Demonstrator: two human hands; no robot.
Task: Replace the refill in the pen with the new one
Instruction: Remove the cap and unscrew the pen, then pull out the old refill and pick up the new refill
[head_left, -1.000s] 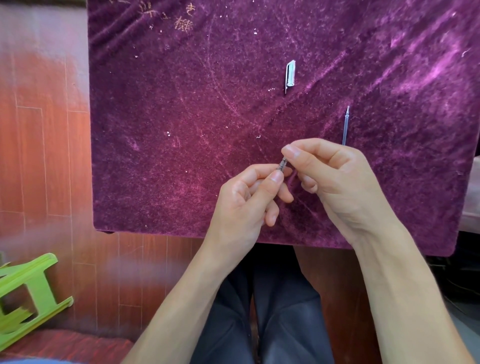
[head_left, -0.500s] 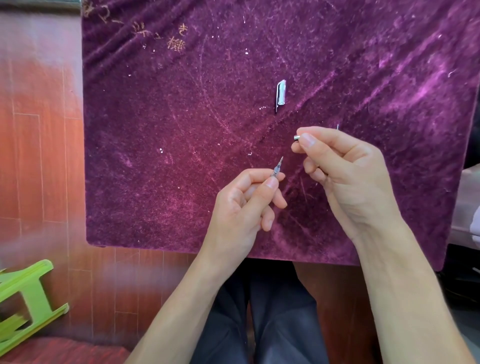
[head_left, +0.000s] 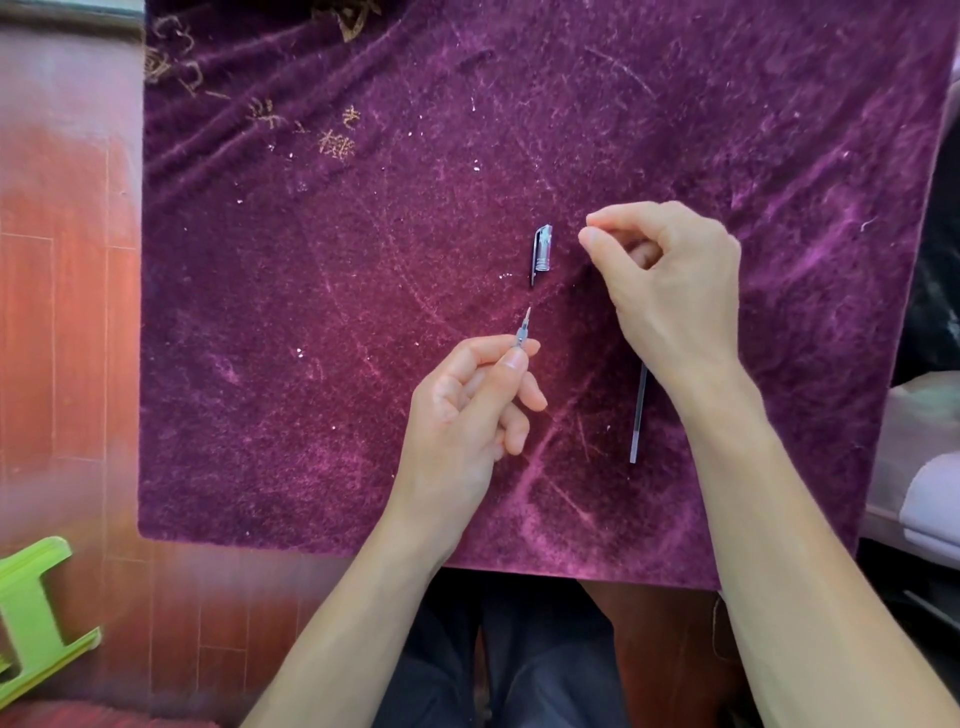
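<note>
My left hand (head_left: 467, 410) is pinched shut on the pen (head_left: 522, 332), thumb and forefinger clamped near its front end, so only the bare writing tip and a short stretch of barrel poke out toward the far side. My right hand (head_left: 670, 280) is well apart from it, up by the cap (head_left: 541, 253), fingertips pressed together as if nipping something tiny. Probably the unscrewed nose piece, but I can't tell; nothing shows between them. A refill (head_left: 638, 415) lies on the purple cloth (head_left: 311, 312), its upper end hidden under my right wrist. I judge it's the new one, since the old one looks to be in the pen, still to come out.

Risks, as I read it:
- If there is a small part in the right hand, dropping it onto this fuzzy cloth could lose it among the white specks.
- The right wrist sits over the refill; a careless sweep could roll it off toward the near edge.
- The refill tip in the pen is bare, so it could smear ink on cloth or fingers.
- Grip on the pen is near the front only; pulling the refill could make it slip.

Count: one pen, one cap, one loose refill, one cloth, two hands. Green stool (head_left: 31, 618) on the floor, one.
</note>
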